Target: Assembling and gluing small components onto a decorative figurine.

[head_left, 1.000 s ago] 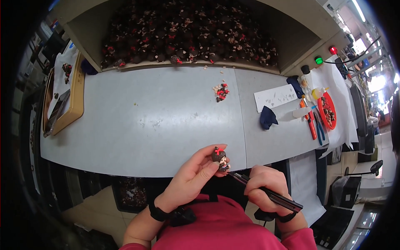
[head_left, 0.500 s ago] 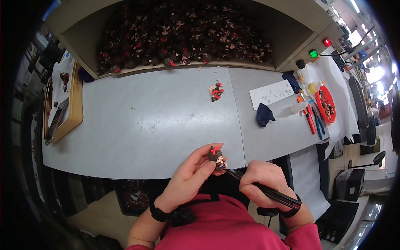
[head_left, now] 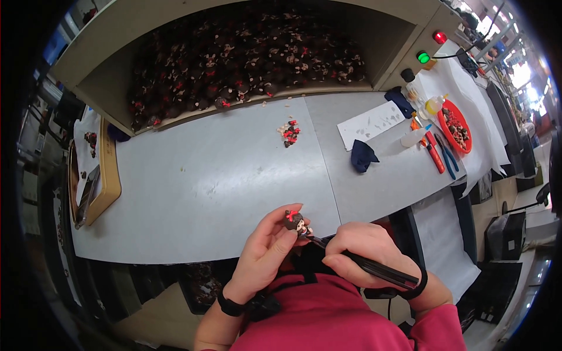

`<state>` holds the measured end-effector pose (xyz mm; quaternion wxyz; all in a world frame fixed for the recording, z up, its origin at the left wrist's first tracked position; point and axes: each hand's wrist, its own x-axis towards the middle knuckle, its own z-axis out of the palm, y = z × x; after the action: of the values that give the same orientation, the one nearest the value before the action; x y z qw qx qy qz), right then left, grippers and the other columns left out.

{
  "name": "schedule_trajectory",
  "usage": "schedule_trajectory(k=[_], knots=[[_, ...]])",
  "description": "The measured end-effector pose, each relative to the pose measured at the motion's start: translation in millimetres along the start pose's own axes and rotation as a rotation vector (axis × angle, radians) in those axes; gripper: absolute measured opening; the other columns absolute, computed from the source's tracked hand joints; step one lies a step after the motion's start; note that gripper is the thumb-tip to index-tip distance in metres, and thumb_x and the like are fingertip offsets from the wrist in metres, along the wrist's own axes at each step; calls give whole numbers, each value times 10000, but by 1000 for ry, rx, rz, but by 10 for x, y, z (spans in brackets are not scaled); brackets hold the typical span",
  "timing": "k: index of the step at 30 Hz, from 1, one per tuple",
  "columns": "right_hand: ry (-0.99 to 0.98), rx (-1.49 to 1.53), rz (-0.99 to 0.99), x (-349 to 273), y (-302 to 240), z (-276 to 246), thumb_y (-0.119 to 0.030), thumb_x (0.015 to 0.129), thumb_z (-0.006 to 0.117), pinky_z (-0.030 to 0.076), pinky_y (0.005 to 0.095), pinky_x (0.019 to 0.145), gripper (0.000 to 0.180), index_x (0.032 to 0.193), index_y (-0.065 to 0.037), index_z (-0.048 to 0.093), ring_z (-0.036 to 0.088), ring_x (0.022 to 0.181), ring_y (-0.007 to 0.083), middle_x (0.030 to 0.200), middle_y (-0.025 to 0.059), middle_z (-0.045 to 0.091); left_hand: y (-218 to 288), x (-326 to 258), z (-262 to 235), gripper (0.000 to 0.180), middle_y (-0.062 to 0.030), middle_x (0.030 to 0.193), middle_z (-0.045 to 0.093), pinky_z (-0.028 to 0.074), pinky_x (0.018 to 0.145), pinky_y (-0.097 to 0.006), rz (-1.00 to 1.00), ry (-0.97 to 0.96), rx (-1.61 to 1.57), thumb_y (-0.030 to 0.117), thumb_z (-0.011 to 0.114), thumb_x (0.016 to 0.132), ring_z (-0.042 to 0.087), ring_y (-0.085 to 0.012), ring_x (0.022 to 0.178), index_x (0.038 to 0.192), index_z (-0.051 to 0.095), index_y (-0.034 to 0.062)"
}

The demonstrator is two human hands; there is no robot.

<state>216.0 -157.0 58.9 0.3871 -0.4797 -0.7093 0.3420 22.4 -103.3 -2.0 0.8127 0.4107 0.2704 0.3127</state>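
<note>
- Both hands sit much as they did half a second ago, low at the near edge; the view has tipped slightly, so the small pile of parts (head_left: 289,132) on the worktop (head_left: 205,187) now reads a little lower.
- Left hand (head_left: 270,251): fingers clamped on a small figurine (head_left: 294,221), dark brown with a red bow, held up just in front of the worktop's near edge.
- Right hand (head_left: 366,253): fingers wrapped round a black pen-like tool (head_left: 374,268); its tip meets the figurine's underside, and its tail runs back toward the wrist.
- Black band on the left wrist; dark strap round the right wrist. Red sleeves below.
- Worktop is pale grey, in two panels with a seam right of centre.
- Far side: an open bin (head_left: 246,58) heaped with many dark figurines of the same kind.
- Right portion of worktop: a white sheet (head_left: 374,123), a dark blue cloth (head_left: 363,157), a small squeeze bottle (head_left: 415,136), pens and blue-handled pliers (head_left: 448,157), a red dish (head_left: 456,126) of small parts.
- Two round lamps, red and green, at the bin's right corner.
- Left end: a wooden tray (head_left: 108,175), contents too small to tell.
</note>
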Motion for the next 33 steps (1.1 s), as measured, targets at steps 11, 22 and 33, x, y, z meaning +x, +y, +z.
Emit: schedule_trajectory(k=[11, 22, 33], knots=[[65, 313, 288, -64, 39, 105, -184, 959, 513, 436, 290, 533, 236, 788, -29, 562, 545, 557, 148, 659, 53, 585, -42, -7, -5, 405, -120, 1201, 547, 479, 949, -317, 33, 39, 18, 125, 501, 987, 560, -156, 1073, 1361, 390, 13], [246, 751, 514, -106, 64, 283, -249, 986, 500, 420, 215, 576, 230, 883, -46, 538, 504, 625, 60, 679, -3, 537, -48, -5, 61, 398, -122, 1221, 536, 477, 947, -317, 110, 197, 47, 127, 482, 994, 573, -197, 1105, 1361, 366, 26], [45, 333, 338, 52, -78, -10, -209, 938, 591, 451, 238, 524, 211, 874, -8, 591, 568, 588, 67, 687, 33, 627, -37, -52, -3, 387, -139, 1223, 551, 464, 983, -346, 305, 133, 187, 5, 566, 925, 577, -237, 1129, 1282, 421, 47]])
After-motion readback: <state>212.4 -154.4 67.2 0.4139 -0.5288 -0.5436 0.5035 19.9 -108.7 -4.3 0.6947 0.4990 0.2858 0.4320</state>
